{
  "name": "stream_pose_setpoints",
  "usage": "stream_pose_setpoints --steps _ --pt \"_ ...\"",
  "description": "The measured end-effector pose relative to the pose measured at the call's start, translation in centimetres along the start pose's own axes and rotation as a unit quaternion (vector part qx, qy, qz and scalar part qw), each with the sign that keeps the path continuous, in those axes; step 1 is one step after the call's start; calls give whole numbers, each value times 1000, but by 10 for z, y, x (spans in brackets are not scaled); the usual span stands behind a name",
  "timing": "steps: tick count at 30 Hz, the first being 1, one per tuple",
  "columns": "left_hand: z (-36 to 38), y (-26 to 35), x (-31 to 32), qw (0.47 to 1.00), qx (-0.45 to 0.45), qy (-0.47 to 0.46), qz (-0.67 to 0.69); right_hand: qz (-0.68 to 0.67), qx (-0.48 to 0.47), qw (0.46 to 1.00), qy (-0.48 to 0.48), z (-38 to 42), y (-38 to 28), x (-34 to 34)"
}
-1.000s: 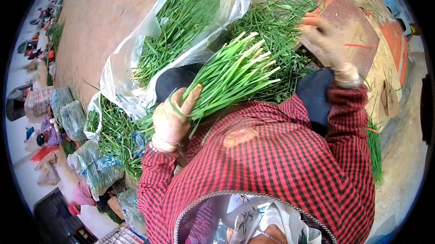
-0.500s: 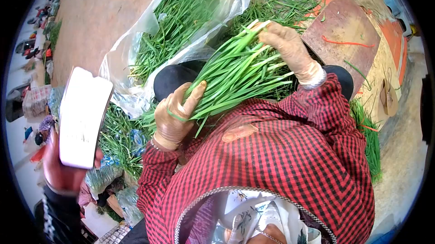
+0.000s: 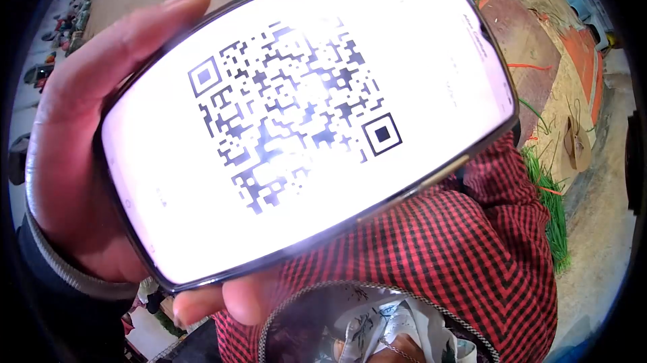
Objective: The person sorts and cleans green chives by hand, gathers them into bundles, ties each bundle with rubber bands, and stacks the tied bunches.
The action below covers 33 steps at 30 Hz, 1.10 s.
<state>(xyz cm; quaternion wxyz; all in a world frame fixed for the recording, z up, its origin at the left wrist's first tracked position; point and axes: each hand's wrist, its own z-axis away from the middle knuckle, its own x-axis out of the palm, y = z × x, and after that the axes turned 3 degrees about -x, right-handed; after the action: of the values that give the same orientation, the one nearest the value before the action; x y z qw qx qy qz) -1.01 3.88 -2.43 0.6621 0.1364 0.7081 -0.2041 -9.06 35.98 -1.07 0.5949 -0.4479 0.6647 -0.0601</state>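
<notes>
While another person's hand (image 3: 60, 161) at 9 o'clock clasps a phone (image 3: 303, 113) showing a QR code across the view, the wearer's own hands are hidden, so I cannot tell their grip. Loose greens (image 3: 551, 204) lie on the ground at 3 o'clock, seemingly not yet gathered

A bright-screened rectangular phone (image 3: 303, 120) is filling the frame's centre and upper left, lying in a co-worker's hand (image 3: 74, 161) at left, above the red-and-black checked sleeve (image 3: 458, 262) at lower right.

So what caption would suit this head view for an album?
A hand in a dark sleeve holds a phone showing a QR code up to the camera, above a red checked shirt.
</notes>
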Motion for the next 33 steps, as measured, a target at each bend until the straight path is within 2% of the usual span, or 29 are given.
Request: stream_pose_setpoints --steps 3,8,9,10,12,13,16,18,20,21,23,24,26,28,30,32,33 --pt "-7 5 -14 1000 4 16 10 -10 12 999 -29 0 14 30" --pt "-18 15 -30 998 19 58 14 -74 74 994 -29 17 33 16" --pt "-21 22 -36 996 -62 -50 41 -72 89 993 -34 16 40 15" --pt "-29 26 -41 992 -8 44 114 -64 98 992 -38 13 42 17" --pt "-34 33 -48 995 -18 8 98 -58 118 990 -58 9 47 29" --pt "-31 25 -35 997 29 47 57 -65 131 987 -70 7 50 35" --pt "-24 23 -36 999 0 -26 27 -111 146 979 -91 4 53 43" --pt "-25 24 -41 995 7 17 93 -168 113 977 -68 4 46 33" --pt "-18 15 -31 996 13 23 88 -177 12 984 10 13 46 30" --pt "-17 15 -33 996 5 18 91 -177 11 984 9 18 47 27" --pt "-16 13 -39 995 4 16 96 -186 66 980 3 29 49 20" --pt "-14 14 -37 995 1 15 96 -196 162 965 -61 31 60 12" --pt "-13 12 -32 994 5 10 109 -250 228 941 -21 33 78 6" --pt "-14 13 -34 996 0 -9 85 -276 231 933 -6 31 67 11" --pt "-15 13 -32 997 16 7 72 -248 201 948 19 27 48 16" --pt "-17 16 -32 998 15 2 63 -266 201 941 50 25 55 25" --pt "-17 17 -31 997 14 1 71 -322 215 918 87 24 60 27"
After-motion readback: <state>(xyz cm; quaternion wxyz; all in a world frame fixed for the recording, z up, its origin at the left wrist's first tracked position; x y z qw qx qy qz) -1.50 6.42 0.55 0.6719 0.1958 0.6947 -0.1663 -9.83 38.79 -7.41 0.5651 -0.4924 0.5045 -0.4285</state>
